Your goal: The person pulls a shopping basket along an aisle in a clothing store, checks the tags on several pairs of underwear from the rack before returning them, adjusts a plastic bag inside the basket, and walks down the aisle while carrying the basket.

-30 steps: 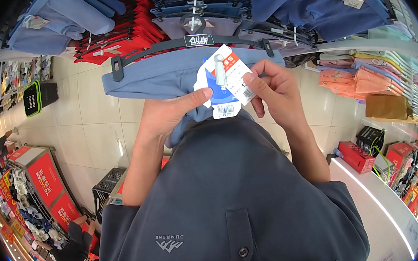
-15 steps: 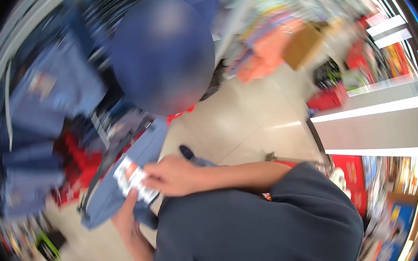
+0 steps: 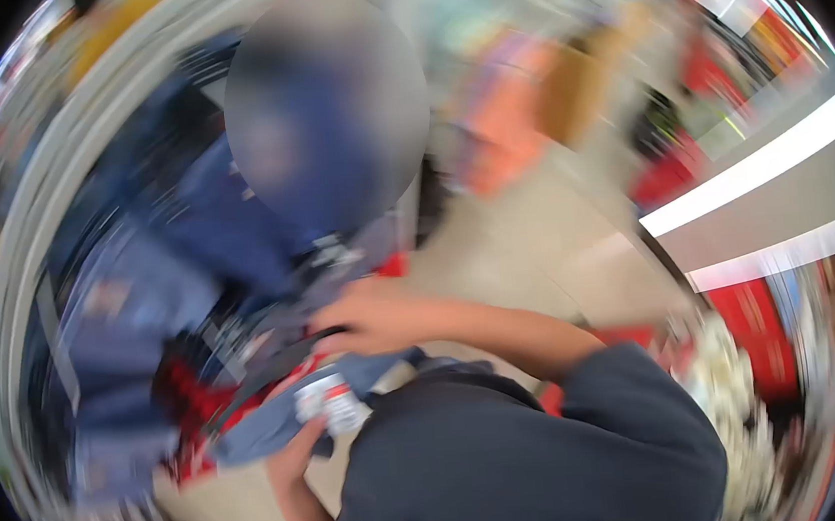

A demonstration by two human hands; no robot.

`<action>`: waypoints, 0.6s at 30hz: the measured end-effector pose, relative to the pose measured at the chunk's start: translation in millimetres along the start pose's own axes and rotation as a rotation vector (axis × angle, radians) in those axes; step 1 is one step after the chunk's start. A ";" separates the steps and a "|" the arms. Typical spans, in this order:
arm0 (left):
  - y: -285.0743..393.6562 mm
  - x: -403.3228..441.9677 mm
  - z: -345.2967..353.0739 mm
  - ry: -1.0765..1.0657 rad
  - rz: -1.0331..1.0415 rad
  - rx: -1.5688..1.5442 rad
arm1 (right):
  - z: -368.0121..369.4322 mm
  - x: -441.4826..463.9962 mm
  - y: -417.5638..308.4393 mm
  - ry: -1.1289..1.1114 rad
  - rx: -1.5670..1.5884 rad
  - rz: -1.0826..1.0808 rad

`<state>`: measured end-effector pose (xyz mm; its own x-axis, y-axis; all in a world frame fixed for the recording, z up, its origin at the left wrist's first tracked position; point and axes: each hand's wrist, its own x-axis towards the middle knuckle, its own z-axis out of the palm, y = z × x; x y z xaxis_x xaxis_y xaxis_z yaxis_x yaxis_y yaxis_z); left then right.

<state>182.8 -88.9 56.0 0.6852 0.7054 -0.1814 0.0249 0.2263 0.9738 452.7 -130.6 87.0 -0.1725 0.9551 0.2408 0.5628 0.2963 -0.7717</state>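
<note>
Apparently, the left hand's (image 3: pixel 294 455) fingers pinched the blue garment (image 3: pixel 265 429) beside its tags (image 3: pixel 329 403), before the dark shirt (image 3: pixel 517 462); blur hid whether the right hand (image 3: pixel 368 317) gripped the hanger (image 3: pixel 287 363). A loose hold might have let it tilt, snagging the red clothes (image 3: pixel 190 403).

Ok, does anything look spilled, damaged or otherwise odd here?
Yes: a round blurred patch covers the upper middle, its edge cutting unnaturally across the hanging clothes. The floor shows no visible spill. The blue garment by the left hand is too smeared to judge for damage.
</note>
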 end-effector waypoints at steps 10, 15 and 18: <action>-14.2 -32.2 -50.4 0.576 0.082 -0.221 | -16.5 111.9 -50.8 0.159 -0.097 -0.219; -20.1 -45.8 -88.8 0.678 0.134 -0.208 | -1.6 203.1 -76.2 0.179 -0.224 -0.311; -29.1 -47.2 -111.1 0.736 0.219 -0.168 | 17.2 256.6 -76.6 0.143 -0.240 -0.288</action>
<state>68.8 -54.2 20.9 0.0019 0.9960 -0.0888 -0.2058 0.0873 0.9747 351.4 91.9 197.8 -0.2462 0.8183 0.5195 0.6838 0.5265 -0.5052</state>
